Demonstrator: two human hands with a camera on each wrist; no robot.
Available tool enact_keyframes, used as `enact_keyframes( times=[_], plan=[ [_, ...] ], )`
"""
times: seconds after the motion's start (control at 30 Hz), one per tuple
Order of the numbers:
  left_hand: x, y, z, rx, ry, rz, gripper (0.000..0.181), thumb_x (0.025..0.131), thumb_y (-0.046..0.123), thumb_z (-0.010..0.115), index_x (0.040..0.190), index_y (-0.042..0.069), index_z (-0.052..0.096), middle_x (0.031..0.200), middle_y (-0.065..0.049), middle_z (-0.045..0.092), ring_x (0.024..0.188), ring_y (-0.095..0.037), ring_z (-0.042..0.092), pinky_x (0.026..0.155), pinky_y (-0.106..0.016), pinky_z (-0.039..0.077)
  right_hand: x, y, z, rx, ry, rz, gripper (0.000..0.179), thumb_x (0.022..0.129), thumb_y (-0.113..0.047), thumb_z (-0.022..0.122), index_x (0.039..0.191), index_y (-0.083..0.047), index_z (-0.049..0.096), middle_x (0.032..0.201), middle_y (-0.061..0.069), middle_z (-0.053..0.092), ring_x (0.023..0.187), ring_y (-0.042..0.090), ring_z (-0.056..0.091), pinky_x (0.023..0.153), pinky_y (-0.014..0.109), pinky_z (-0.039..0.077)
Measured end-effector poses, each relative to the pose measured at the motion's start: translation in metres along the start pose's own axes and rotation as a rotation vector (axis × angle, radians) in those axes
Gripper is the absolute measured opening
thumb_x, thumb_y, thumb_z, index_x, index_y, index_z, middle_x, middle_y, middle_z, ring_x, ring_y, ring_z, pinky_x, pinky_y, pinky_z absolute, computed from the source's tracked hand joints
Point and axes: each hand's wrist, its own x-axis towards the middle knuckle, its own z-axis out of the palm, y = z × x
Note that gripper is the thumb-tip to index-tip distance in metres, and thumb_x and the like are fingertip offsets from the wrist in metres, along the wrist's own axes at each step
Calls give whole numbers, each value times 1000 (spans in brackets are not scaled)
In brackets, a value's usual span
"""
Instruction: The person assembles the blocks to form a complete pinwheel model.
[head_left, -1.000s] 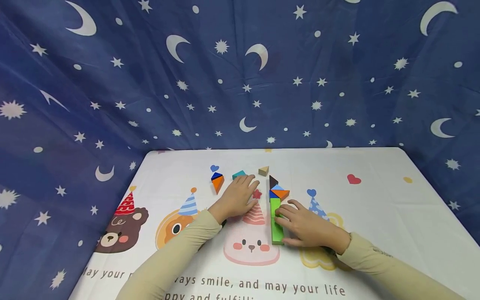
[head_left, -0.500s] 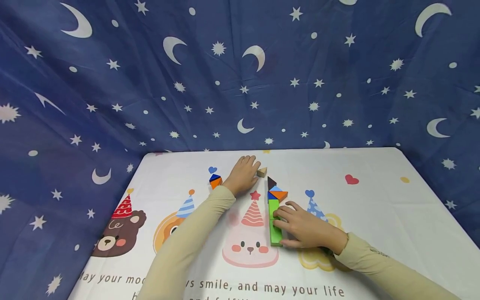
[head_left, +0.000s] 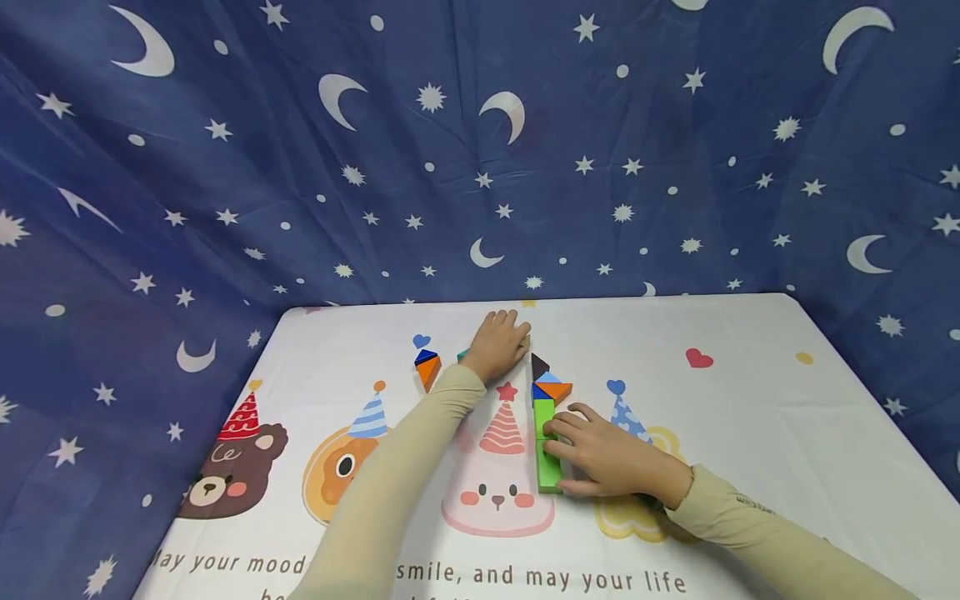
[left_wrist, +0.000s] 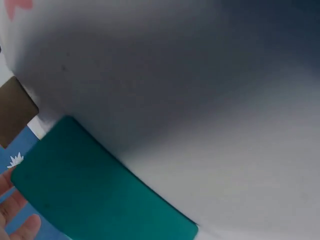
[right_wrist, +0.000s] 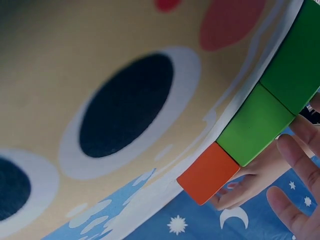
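Note:
In the head view my left hand (head_left: 498, 343) reaches to the far part of the table, with its thumb side against a small wood-coloured triangular block (head_left: 527, 341), mostly hidden. A teal block (left_wrist: 100, 185) lies below that palm in the left wrist view, its tip just showing beside the wrist in the head view. My right hand (head_left: 611, 454) rests its fingertips along two green rectangular blocks (head_left: 547, 454) laid end to end. Beyond them sit a blue triangle (head_left: 540, 392), a light blue one (head_left: 551, 377), an orange one (head_left: 555, 390) and a dark brown one (head_left: 539, 365).
A dark blue and orange pair of triangular blocks (head_left: 427, 372) lies left of my left hand. The white tablecloth (head_left: 750, 417) carries printed animals and text. A blue curtain (head_left: 675, 125) with moons and stars stands behind the table and at its left.
My left hand has moved away from me, past the teal block, then right to the wood-coloured block. The right hand stays at the green blocks. The whole view has shifted slightly.

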Motion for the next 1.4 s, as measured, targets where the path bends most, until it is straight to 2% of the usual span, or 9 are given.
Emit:
enact_keyframes(
  times=[0.17, 0.37, 0.53, 0.7, 0.9, 1.0, 1.23, 1.4],
  plan=[
    [-1, 2, 2, -3, 28, 5, 17, 96, 26, 45, 103, 15, 56, 109, -10, 56, 105, -25, 53, 99, -40, 41, 1, -1, -1, 4, -4, -1, 40, 84, -51, 59, 108, -18, 58, 113, 2, 58, 107, 19, 52, 97, 45, 40],
    [-9, 3, -1, -72, 19, 11, 19, 99, 24, 44, 105, 12, 57, 111, -12, 55, 106, -26, 54, 99, -39, 42, 1, -1, -2, 0, -16, 2, 40, 84, -51, 59, 108, -19, 58, 114, 2, 58, 108, 19, 52, 97, 45, 41],
    [-18, 3, -5, -93, -26, 17, 22, 100, 24, 42, 109, 10, 57, 120, -12, 53, 112, -25, 51, 104, -38, 40, 1, -2, -2, 4, -45, 20, 41, 85, -51, 58, 110, -19, 58, 115, 1, 58, 109, 18, 52, 98, 45, 40],
    [-31, 4, -13, -116, -55, 36, 21, 98, 23, 46, 109, 10, 58, 124, -14, 53, 115, -26, 50, 107, -38, 37, 1, -2, -2, 5, -51, 23, 41, 86, -52, 57, 111, -19, 58, 116, 1, 57, 110, 19, 52, 98, 45, 40],
    [-47, 6, -19, -133, -23, 77, 17, 97, 19, 48, 104, 8, 59, 120, -15, 53, 112, -29, 51, 105, -40, 39, 1, -1, -1, 5, -50, 25, 41, 86, -52, 57, 110, -19, 58, 116, 1, 57, 110, 19, 52, 99, 45, 40],
    [-53, 9, -21, -150, -18, 77, 17, 97, 19, 48, 104, 8, 59, 120, -15, 53, 111, -29, 52, 104, -40, 39, 1, -1, -1, 9, -54, 28, 41, 86, -52, 56, 111, -20, 58, 117, 1, 58, 111, 20, 52, 99, 45, 40],
    [-62, 21, -25, -132, -112, 59, 27, 95, 29, 53, 115, 11, 56, 127, -12, 50, 119, -25, 48, 107, -37, 36, 1, -1, -2, 14, -36, 20, 41, 85, -51, 57, 111, -19, 58, 117, 2, 58, 110, 20, 52, 98, 45, 40],
    [-65, 27, -25, -114, -104, 59, 33, 93, 35, 55, 115, 10, 57, 126, -11, 51, 118, -24, 50, 108, -36, 37, 1, 0, -1, 12, -7, 6, 39, 85, -50, 59, 108, -18, 59, 115, 2, 58, 108, 20, 52, 98, 45, 40]
  ],
)
